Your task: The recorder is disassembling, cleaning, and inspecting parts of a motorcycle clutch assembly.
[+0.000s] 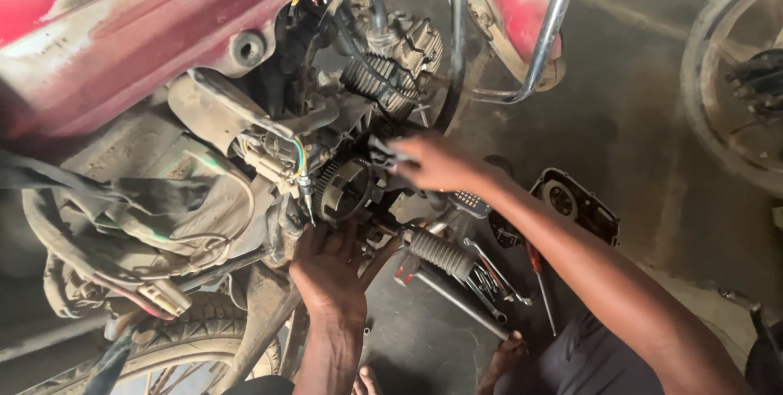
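Engine side cover (pixel 575 203) already off and lying on the floor (pixel 636 118), left hand (pixel 330 273) with fingers spread bracing under the exposed flywheel (pixel 347 189), right hand (pixel 436 163) blurred at the engine, grip unclear, reassembly still ahead.

Tools (pixel 489 281) on concrete floor (pixel 636 134)

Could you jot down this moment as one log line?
left hand: braced under engine | right hand: blurred, at engine's exposed round part | floor: wrenches, removed cover
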